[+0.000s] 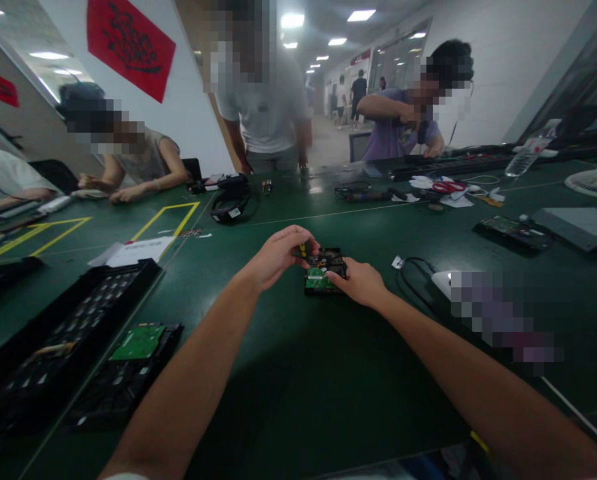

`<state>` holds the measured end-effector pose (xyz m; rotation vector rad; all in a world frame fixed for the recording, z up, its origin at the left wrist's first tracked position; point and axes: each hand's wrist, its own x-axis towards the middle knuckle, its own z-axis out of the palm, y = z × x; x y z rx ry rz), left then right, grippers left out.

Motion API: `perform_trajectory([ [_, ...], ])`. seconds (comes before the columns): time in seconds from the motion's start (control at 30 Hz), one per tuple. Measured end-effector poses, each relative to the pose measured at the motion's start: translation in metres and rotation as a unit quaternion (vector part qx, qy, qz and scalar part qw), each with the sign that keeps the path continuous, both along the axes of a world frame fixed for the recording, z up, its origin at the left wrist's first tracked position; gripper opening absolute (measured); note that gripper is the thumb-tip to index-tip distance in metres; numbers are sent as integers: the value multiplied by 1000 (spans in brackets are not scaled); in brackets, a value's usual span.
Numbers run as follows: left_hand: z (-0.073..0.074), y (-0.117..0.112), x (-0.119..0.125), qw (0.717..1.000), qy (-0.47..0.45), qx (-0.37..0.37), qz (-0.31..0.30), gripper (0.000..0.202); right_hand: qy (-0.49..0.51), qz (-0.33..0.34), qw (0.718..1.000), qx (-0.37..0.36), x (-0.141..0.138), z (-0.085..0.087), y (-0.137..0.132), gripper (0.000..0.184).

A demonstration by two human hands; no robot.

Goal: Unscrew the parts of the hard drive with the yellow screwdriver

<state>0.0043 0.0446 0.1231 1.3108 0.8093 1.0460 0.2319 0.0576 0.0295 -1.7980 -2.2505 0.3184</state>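
Note:
A black hard drive point(323, 285) with a green circuit board lies on the green table in front of me. My left hand point(284, 257) is over its far left side, fingers pinched around a small screwdriver point(303, 249) with a yellow and black handle. Its tip is hidden by my fingers. Along the drive's right edge, my right hand point(361, 281) grips it, thumb laid across the top by the board. Another hard drive point(138, 343), also with a green board, lies at the lower left beside a long black tray point(143, 270).
Right of my hands lie a cable point(408, 267), a phone-like object point(443, 283) and another drive point(511, 233). A bottle point(531, 152) and red scissors point(448, 187) are farther back. A black strapped device point(230, 203) lies ahead. Several people are around the table.

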Motion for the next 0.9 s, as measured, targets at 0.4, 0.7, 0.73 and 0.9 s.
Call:
perform_trajectory([
  [0.4, -2, 4, -5, 1000, -12, -24, 9, 26, -1, -4, 1000, -3, -2, 4, -2, 64],
  [0.7, 4, 1, -7, 1000, 12, -2, 14, 23, 3, -2, 1000, -6, -1, 4, -2, 66],
  [0.73, 4, 0, -7, 1000, 20, 3, 23, 23, 4, -1, 1000, -7, -1, 3, -2, 66],
  [0.9, 4, 1, -7, 999, 38, -1, 39, 25, -1, -2, 1000, -9, -1, 2, -1, 70],
])
